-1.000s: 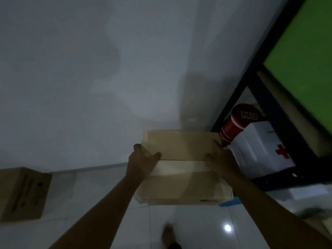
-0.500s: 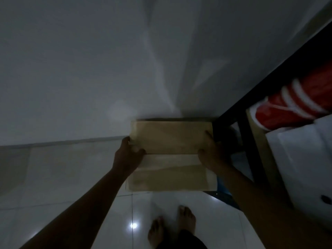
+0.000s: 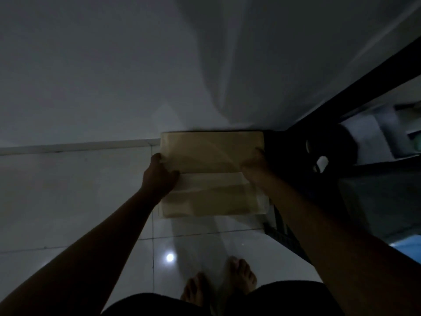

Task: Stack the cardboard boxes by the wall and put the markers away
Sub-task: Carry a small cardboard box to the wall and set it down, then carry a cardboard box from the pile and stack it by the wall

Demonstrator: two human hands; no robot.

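Cardboard box: we hold a flat tan cardboard box point(image 3: 211, 160) with a pale tape strip across its top, its far edge against the grey wall point(image 3: 136, 65), just beside a black metal shelf frame point(image 3: 337, 96).
Left hand: our left hand point(image 3: 159, 176) grips the box's left edge, thumb on top and fingers curled round the side.
Right hand: our right hand point(image 3: 255, 167) clasps the right edge; how its fingers lie below the edge we cannot tell in the gloom.
Step in hand: we judge this to be setting the box by the wall; whether it rests on the white tiled floor point(image 3: 68, 201) or on another box we cannot tell.
Long axis: it runs left to right, along the wall; the broad face points up.
Next move: likely to let go once it sits square, then fetch another box. No markers are in view.
Below: our bare feet point(image 3: 241, 274) stand near the box.
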